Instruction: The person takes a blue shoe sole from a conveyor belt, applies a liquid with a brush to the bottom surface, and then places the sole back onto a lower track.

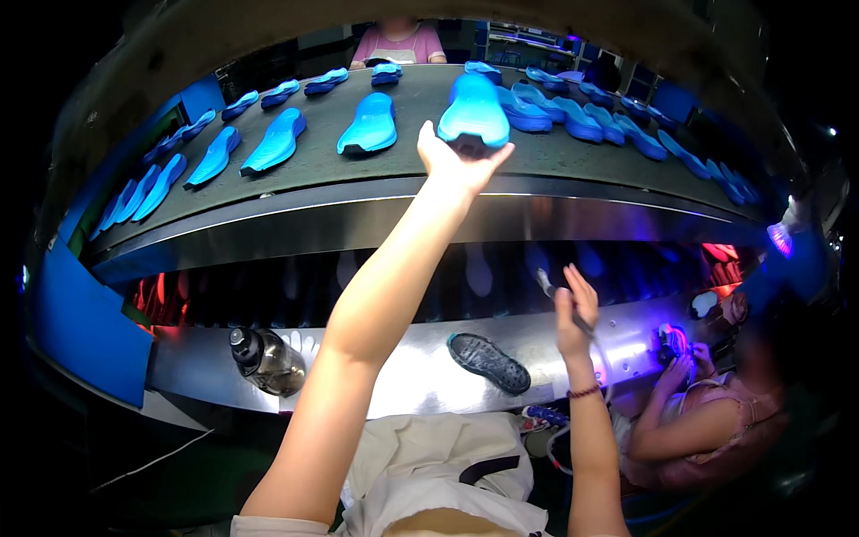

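My left hand (pixel 461 166) reaches far forward over the belt, fingers closed around the heel end of a bright blue shoe sole (pixel 474 112). Other blue soles lie close to its right. Nearer to me, above a metal ledge (pixel 407 380), my right hand (pixel 577 322) grips a thin brush with a whitish tip (pixel 544 282). A pale tube runs down from it beside my wrist. On the ledge between my arms rests a black shoe sole (pixel 489 362), apart from both hands.
Rows of blue soles (pixel 273 143) cover the dark conveyor belt (pixel 313 174). A dark bottle (pixel 267 361) stands on the ledge beside my left forearm. At right, a co-worker (pixel 707 425) handles a purple-lit piece (pixel 671 345). Another person (pixel 400 45) is across the belt.
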A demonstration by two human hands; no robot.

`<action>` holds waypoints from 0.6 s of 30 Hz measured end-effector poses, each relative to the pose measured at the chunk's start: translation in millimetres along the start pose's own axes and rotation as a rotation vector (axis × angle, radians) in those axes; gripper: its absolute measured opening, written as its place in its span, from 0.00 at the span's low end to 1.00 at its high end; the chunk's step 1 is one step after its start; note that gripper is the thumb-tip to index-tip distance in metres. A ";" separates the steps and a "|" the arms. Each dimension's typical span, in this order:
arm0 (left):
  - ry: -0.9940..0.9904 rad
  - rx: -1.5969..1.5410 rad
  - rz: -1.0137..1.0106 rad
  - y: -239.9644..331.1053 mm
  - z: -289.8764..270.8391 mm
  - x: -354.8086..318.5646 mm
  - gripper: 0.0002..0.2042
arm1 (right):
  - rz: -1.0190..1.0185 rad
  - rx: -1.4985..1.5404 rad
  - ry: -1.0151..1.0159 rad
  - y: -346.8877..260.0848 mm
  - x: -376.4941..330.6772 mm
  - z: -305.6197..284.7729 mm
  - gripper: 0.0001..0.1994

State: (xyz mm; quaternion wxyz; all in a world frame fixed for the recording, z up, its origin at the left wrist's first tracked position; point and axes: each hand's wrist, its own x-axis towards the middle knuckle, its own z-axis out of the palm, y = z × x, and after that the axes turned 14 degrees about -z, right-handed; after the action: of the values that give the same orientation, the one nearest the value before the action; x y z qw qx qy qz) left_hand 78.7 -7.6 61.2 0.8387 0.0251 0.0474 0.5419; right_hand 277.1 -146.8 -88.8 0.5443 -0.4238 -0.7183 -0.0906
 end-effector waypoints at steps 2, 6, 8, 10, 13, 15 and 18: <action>0.107 -0.065 0.087 -6.4 5.2 24.1 0.42 | -0.234 -0.281 -0.184 3.8 18.9 11.4 0.26; 0.076 0.524 0.236 -58.6 -11.3 30.0 0.38 | -0.361 -0.548 -0.299 38.7 29.9 38.1 0.38; 0.023 0.938 0.378 -67.9 -18.4 49.3 0.31 | -0.399 -0.532 -0.288 58.0 29.9 60.6 0.41; 0.081 1.336 0.517 -83.8 -5.8 67.6 0.35 | -0.438 -0.555 -0.226 84.4 22.4 72.5 0.43; 0.217 1.868 0.691 -91.9 7.6 98.4 0.39 | -0.476 -0.543 -0.121 101.1 18.0 84.6 0.44; 0.318 2.177 0.812 -85.0 10.2 134.9 0.40 | -0.495 -0.563 -0.085 105.2 18.9 91.6 0.44; 0.517 2.318 0.703 -71.5 26.1 178.3 0.44 | -0.490 -0.549 -0.037 105.4 19.6 101.0 0.45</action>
State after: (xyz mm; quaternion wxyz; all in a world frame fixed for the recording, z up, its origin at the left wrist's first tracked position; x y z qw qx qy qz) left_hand 219.2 125.7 71.2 0.0968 0.6558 0.6537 0.3649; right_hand 279.6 -11.3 -146.4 0.3594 -0.3709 -0.7571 -0.4001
